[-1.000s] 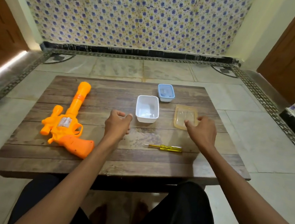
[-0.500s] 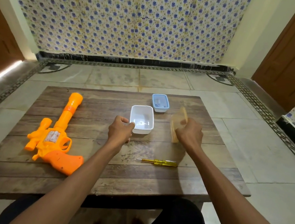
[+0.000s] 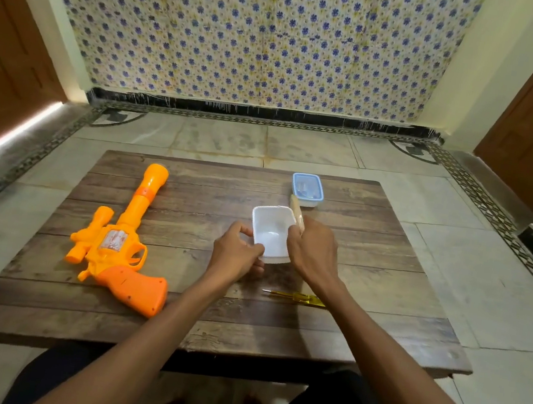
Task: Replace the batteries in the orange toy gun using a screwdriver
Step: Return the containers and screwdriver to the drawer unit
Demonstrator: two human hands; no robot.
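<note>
The orange toy gun (image 3: 122, 243) lies on the left of the wooden table (image 3: 192, 328), barrel pointing away from me. A yellow-handled screwdriver (image 3: 296, 297) lies near the middle front, under my right forearm. An open white plastic box (image 3: 271, 233) stands in the middle. My left hand (image 3: 237, 256) grips its near left corner. My right hand (image 3: 315, 249) holds a translucent tan lid (image 3: 296, 211) on edge along the box's right side.
A small box with a blue lid (image 3: 307, 189) stands behind the white box near the table's far edge. Marble floor surrounds the low table, with a tiled wall behind and wooden doors at both sides. My knees are under the front edge.
My right hand lifted the tan lid off the table and carried it left to the white box's side. My left hand moved forward and took hold of the box's corner.
</note>
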